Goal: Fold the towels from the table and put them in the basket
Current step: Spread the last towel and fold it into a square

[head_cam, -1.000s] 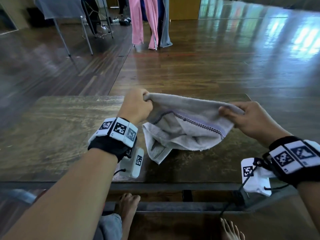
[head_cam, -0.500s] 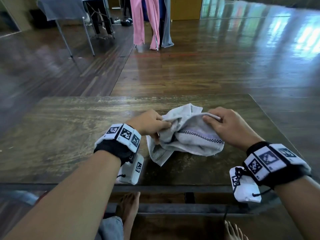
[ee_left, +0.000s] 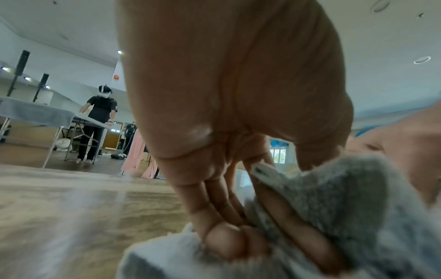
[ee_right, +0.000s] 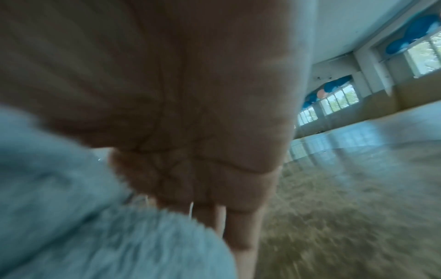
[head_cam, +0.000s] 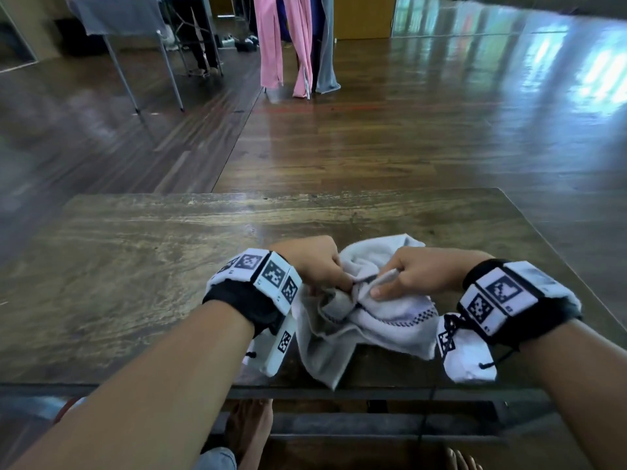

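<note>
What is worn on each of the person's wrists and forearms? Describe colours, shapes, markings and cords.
Both forearms are bare, with no sleeves. The left wrist band and right wrist band are black straps carrying white blocks printed with black square code markers. A white boxy camera unit with a marker hangs under the left wrist, another under the right, each with thin black cords.

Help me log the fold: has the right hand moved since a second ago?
Yes. The right hand has swung in from the table's right side toward its middle, meeting the left hand over the bunched towel.
</note>
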A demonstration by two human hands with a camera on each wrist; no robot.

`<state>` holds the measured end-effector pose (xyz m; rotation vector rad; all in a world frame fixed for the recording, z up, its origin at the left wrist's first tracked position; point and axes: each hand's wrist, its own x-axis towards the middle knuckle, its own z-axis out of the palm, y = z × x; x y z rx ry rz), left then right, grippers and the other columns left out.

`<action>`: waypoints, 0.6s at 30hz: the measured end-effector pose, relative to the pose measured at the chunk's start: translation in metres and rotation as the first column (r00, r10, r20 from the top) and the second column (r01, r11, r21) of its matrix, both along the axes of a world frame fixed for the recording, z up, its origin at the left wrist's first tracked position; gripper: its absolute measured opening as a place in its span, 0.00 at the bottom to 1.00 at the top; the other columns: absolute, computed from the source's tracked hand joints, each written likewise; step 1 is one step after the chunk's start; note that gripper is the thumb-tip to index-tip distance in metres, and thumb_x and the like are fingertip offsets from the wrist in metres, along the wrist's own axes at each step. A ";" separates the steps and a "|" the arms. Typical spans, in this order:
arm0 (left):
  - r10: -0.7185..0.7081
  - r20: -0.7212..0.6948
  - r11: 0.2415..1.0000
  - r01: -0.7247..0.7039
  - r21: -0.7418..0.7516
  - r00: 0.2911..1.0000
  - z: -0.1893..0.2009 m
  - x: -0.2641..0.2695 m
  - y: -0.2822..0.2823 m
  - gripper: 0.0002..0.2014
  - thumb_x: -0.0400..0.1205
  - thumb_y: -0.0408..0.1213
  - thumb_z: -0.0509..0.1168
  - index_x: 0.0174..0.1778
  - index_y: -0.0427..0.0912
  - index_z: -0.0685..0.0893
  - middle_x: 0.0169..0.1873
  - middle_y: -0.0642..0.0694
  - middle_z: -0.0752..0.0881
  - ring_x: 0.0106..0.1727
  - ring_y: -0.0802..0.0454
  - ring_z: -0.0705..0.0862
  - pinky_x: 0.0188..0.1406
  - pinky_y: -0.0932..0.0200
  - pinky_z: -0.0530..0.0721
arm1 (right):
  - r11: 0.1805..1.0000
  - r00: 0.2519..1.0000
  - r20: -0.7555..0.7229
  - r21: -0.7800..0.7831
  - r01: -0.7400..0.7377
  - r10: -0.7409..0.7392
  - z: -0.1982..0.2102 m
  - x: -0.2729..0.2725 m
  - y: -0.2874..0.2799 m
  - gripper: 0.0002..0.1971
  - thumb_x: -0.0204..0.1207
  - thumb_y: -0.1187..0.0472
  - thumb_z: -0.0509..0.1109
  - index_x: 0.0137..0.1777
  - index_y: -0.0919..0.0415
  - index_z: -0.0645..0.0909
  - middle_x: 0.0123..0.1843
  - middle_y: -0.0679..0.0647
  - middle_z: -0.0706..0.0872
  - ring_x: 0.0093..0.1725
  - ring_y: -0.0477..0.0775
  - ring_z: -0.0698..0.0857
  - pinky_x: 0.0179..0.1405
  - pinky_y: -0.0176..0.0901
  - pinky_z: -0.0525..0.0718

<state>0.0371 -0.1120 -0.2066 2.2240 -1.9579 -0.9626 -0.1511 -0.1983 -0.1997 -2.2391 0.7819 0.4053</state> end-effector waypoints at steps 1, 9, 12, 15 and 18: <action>0.001 -0.006 1.000 -0.001 0.001 1.000 0.001 -0.001 -0.001 0.19 0.74 0.50 0.70 0.31 0.35 0.89 0.24 0.46 0.85 0.26 0.52 0.79 0.33 0.57 0.77 | 0.999 0.999 -0.035 0.003 -0.037 0.037 0.004 0.001 -0.006 0.10 0.79 0.48 0.75 0.38 0.47 0.91 0.37 0.41 0.91 0.37 0.40 0.85 0.46 0.41 0.82; 0.483 -0.201 0.294 -0.375 -0.879 0.852 0.038 0.028 -0.023 0.14 0.84 0.40 0.65 0.47 0.33 0.90 0.58 0.35 0.83 0.53 0.48 0.80 0.49 0.70 0.67 | 0.747 0.611 0.776 -0.314 0.586 -0.153 0.033 0.029 -0.055 0.10 0.83 0.51 0.71 0.55 0.52 0.92 0.78 0.53 0.77 0.72 0.59 0.78 0.73 0.55 0.77; 0.563 -0.342 0.171 -0.511 -0.842 0.752 0.043 0.051 -0.021 0.13 0.85 0.41 0.63 0.55 0.39 0.91 0.56 0.37 0.84 0.54 0.52 0.75 0.47 0.72 0.66 | 0.623 0.525 0.823 -0.299 0.723 -0.215 0.035 0.023 -0.069 0.13 0.82 0.45 0.69 0.61 0.47 0.90 0.69 0.56 0.80 0.66 0.52 0.78 0.68 0.54 0.80; 0.508 -0.517 0.137 -0.657 -0.742 0.689 0.043 0.066 -0.019 0.13 0.85 0.40 0.62 0.57 0.48 0.92 0.47 0.41 0.90 0.50 0.41 0.87 0.50 0.50 0.85 | 0.584 0.464 0.834 -0.225 0.780 -0.299 0.031 0.014 -0.074 0.13 0.82 0.42 0.65 0.57 0.42 0.89 0.48 0.55 0.90 0.55 0.60 0.87 0.52 0.54 0.87; 0.344 -0.778 0.167 -0.850 -0.500 0.526 0.041 0.062 -0.019 0.11 0.85 0.36 0.65 0.46 0.51 0.93 0.39 0.49 0.91 0.32 0.45 0.92 0.31 0.50 0.90 | 0.635 0.456 0.821 -0.153 0.757 -0.345 0.024 0.010 -0.076 0.08 0.81 0.43 0.67 0.49 0.35 0.88 0.39 0.51 0.92 0.46 0.60 0.91 0.46 0.56 0.91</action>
